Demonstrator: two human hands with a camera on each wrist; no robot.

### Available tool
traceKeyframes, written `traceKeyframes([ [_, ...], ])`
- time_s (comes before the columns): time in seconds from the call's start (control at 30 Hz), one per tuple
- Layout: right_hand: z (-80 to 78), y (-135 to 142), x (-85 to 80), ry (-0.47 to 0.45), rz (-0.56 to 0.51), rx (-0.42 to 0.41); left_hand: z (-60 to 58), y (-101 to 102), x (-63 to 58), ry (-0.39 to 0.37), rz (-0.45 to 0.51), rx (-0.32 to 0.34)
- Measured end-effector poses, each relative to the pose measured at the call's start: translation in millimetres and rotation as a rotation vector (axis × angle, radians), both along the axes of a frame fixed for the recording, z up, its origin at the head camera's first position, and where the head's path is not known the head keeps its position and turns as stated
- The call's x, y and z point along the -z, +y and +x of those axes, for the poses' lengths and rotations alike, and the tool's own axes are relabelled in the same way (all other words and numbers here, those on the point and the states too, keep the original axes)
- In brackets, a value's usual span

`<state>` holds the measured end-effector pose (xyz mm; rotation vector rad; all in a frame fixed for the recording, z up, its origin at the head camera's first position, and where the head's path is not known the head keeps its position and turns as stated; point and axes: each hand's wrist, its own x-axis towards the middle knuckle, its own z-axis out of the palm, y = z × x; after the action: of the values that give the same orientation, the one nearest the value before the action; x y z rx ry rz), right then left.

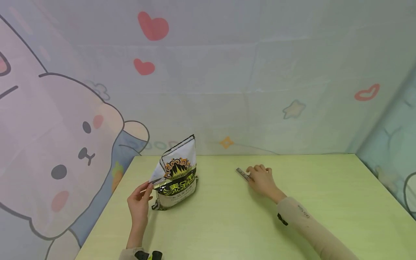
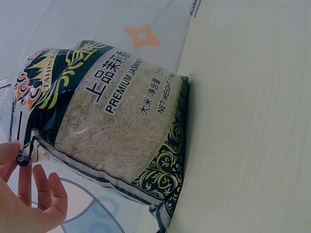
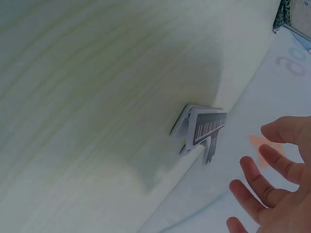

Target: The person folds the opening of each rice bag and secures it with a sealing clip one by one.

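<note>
A bag of rice (image 1: 178,180) stands upright on the table, its clear window full of grains and its white top leaning to the right. My left hand (image 1: 139,200) pinches the bag's left edge between thumb and index finger; in the left wrist view that hand (image 2: 29,204) has its other fingers loosely bent below the bag's corner. To the right lies a small white clip (image 1: 242,174) with a piano-key pattern. Beside it is my right hand (image 1: 262,180). In the right wrist view the fingers are spread and bent, apart from the clip (image 3: 209,128), holding nothing.
The pale green table (image 1: 221,224) runs back to a printed cloth backdrop (image 1: 227,72) with a cartoon rabbit at the left. The bag stands near the left side of the table, some way from the clip.
</note>
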<state>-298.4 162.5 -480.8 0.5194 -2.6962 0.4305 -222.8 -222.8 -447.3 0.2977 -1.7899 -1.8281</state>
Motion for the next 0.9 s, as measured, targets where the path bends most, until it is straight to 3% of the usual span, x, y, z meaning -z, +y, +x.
traceKeyframes([
  [0.17, -3.8, 5, 1.6, -0.057, -0.022, 0.057, 0.0, 0, 0.8, 0.009, 0.002, -0.001],
  [0.57, -9.9, 7, 2.8, -0.211, -0.110, 0.089, 0.6, 0, 0.7, 0.007, 0.016, 0.005],
  [0.9, -12.2, 8, 9.3, -0.243, -0.029, 0.138, 0.4, 1, 0.5, -0.003, 0.006, 0.004],
])
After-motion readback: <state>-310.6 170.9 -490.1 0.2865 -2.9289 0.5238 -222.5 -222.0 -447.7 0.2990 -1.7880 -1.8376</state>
